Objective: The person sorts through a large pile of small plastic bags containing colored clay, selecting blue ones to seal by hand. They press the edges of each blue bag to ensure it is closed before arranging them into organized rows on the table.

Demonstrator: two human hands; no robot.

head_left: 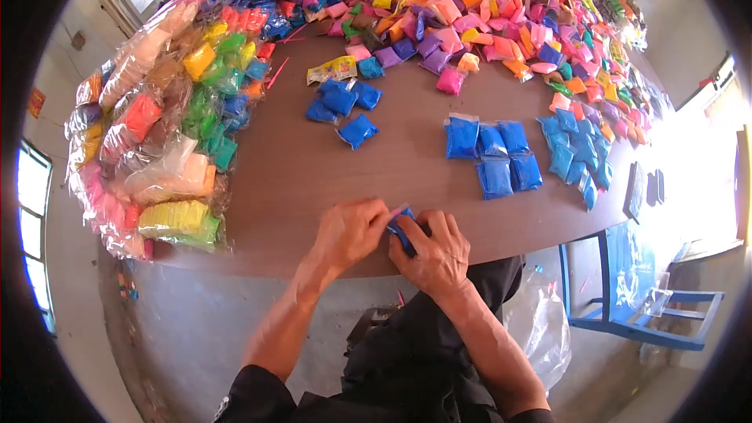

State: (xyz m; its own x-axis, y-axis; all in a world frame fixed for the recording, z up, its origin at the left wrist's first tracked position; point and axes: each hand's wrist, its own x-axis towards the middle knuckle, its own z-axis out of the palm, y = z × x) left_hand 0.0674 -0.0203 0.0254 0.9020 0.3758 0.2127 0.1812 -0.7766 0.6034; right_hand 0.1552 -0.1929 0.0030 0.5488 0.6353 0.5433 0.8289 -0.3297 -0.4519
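Near the table's front edge, my right hand [435, 252] is closed around a dark blue packet [402, 229]. Just to its left, my left hand [352, 229] has its fingers pinched at the packet's upper left corner, beside a thin pink strip [398, 210]; whether it grips the strip or the packet cannot be made out. Beyond my hands lies a single blue packet [358, 132], with a small group of blue packets [338, 99] behind it. To the right, several clear bags of blue packets [494, 176] lie side by side.
Bags of colored packets [168, 164] are piled along the left of the brown table [274, 211]. A large heap of loose packets [470, 23] covers the back. Light blue packets [578, 149] lie at the right. A blue chair [627, 282] and a clear plastic bag [542, 329] are beyond the front edge.
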